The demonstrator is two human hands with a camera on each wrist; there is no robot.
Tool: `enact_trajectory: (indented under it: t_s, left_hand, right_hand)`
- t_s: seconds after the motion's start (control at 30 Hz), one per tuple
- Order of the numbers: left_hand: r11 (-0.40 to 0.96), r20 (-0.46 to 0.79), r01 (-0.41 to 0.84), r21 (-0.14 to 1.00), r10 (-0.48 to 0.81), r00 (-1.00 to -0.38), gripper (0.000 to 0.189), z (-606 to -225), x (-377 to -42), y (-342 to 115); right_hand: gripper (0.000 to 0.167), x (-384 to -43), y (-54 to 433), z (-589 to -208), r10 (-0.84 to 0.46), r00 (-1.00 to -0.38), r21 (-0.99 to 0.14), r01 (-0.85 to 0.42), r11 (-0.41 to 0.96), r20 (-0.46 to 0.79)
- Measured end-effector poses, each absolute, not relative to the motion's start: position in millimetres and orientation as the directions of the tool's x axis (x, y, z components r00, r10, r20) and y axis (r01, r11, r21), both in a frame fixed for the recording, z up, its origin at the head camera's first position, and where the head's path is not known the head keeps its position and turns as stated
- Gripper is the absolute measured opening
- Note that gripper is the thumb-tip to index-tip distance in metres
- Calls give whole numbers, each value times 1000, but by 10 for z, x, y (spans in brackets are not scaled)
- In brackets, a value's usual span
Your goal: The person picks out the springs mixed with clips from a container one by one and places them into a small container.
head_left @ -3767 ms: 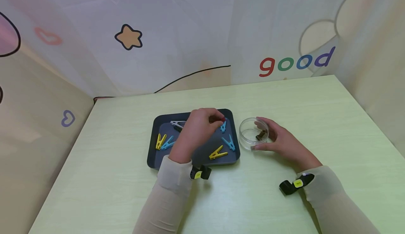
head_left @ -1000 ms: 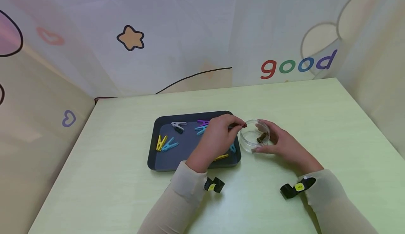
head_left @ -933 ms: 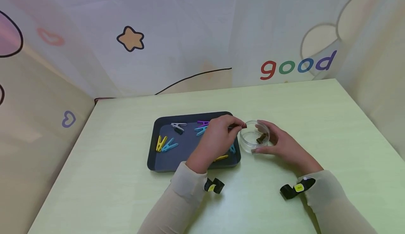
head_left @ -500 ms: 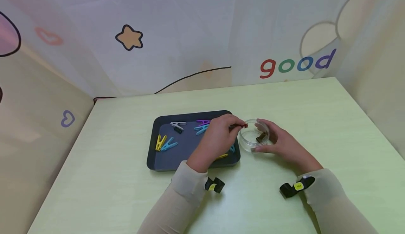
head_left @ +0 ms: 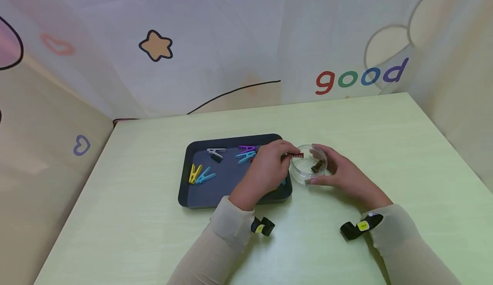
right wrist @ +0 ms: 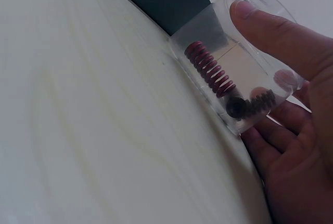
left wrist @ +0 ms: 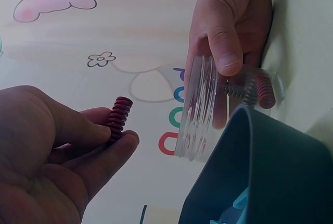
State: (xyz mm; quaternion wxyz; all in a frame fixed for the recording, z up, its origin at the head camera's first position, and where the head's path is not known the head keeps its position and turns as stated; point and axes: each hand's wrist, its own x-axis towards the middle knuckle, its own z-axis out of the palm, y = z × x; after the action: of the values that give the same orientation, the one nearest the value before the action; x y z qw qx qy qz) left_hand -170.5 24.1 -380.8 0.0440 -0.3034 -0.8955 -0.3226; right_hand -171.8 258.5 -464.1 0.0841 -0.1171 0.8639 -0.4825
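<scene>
My left hand pinches a red coil spring between thumb and fingertips, at the left rim of a clear plastic jar. The spring's coils stick out past the fingertips in the head view. My right hand grips the jar from its right side, thumb at the near side and fingers behind. Inside the jar, in the right wrist view, lie another red spring and dark springs at the bottom.
Left of the jar is a dark grey tray. It holds yellow clothes pegs, blue pegs, a grey peg, a purple peg and a small black piece. The left hand hides the tray's right part.
From over the tray, my left hand has moved right to the jar's rim with the red spring. Lately it has edged slightly further right, with more coils showing. My right hand and the jar stay put.
</scene>
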Motion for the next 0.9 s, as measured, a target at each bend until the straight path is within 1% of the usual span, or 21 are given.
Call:
enact_trajectory:
  t_s: [0.33, 0.63, 0.9]
  left_hand:
    - [637, 222, 548, 542, 520, -825, 23, -3818, -1698, 273]
    - [625, 215, 544, 560, 524, -824, 20, -3849, -1704, 295]
    - [632, 203, 547, 549, 534, -821, 20, -3868, -1714, 306]
  right_hand:
    - [95, -1718, 2578, -4644, -273, -961, -854, -100, 511, -52]
    - [94, -1714, 2579, -4636, -272, -961, -850, -100, 518, -53]
    - [94, -1704, 2576, -4619, -277, -960, -859, -108, 501, -41]
